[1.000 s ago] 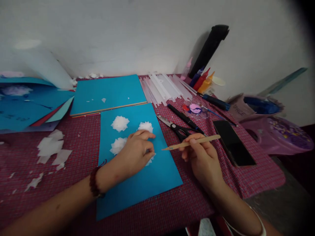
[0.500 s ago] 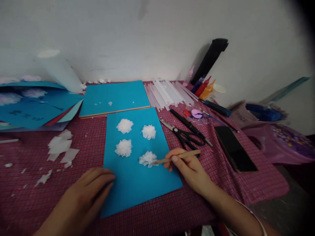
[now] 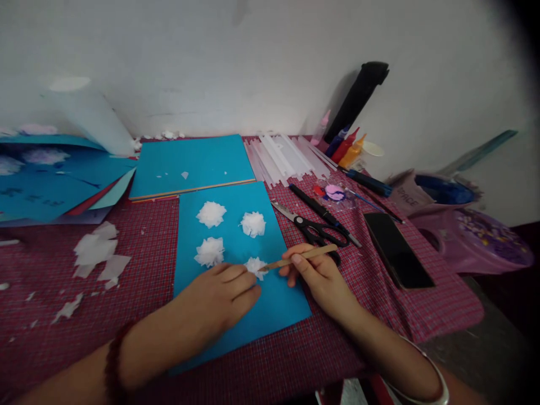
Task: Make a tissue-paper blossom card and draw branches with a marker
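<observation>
White puff (image 3: 255,266) on the right half of the blue sheet (image 3: 234,230) looks light, soft, tearable, best held low at its base; right hand (image 3: 324,278) pinches stiff-looking stick (image 3: 316,252), left hand (image 3: 221,295) close by, its grip untellable.

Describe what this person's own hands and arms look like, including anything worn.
The left hand is ungloved, with a dark reddish beaded bracelet at its wrist. The right hand is ungloved too, with a whitish bangle farther up the forearm. No sleeves show.
</observation>
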The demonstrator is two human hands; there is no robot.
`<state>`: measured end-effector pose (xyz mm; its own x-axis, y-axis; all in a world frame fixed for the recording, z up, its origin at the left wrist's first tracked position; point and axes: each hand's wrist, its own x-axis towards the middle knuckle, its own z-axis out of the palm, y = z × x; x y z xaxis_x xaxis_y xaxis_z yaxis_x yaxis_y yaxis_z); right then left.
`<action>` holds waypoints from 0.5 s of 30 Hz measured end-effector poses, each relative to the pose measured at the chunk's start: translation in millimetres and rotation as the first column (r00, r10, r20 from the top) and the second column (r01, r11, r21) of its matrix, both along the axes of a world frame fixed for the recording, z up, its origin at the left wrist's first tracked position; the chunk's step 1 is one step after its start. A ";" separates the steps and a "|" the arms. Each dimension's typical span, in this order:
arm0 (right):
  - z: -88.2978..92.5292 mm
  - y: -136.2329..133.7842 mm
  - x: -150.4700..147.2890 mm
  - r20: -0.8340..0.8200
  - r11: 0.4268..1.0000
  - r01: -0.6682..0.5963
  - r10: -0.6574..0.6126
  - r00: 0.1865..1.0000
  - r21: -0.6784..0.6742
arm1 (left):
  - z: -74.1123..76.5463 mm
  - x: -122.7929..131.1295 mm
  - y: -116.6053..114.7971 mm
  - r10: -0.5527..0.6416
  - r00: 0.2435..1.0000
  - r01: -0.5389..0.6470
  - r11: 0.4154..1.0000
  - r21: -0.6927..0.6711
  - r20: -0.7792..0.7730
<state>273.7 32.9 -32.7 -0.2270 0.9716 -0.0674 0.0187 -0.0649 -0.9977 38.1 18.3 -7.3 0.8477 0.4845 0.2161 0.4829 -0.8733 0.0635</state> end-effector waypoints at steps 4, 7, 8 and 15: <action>-3.7 0.6 4.2 -0.165 0.995 0.069 -0.080 0.983 -0.071 | -8.3 -1.5 20.2 0.035 0.998 -0.036 0.999 -0.020 -0.049; -5.6 -0.5 8.0 -0.296 0.985 0.121 -0.151 0.943 -0.119 | -11.8 -4.6 25.6 0.065 0.998 -0.062 0.991 -0.121 0.020; -5.2 -0.9 8.4 -0.295 0.987 0.104 -0.135 0.946 -0.118 | -12.1 -4.7 26.9 0.077 0.995 -0.065 0.983 -0.174 0.064; 4.5 0.3 0.3 -0.043 1.000 -0.003 0.003 0.999 0.000 | -10.7 -4.1 27.9 0.162 0.960 -0.065 0.923 -0.380 0.229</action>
<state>274.0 33.2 -28.2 -0.2328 0.9708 -0.0580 -0.0241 -0.0654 -0.9976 34.0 46.2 -17.9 0.7236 0.6596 0.2033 0.5029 -0.7055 0.4993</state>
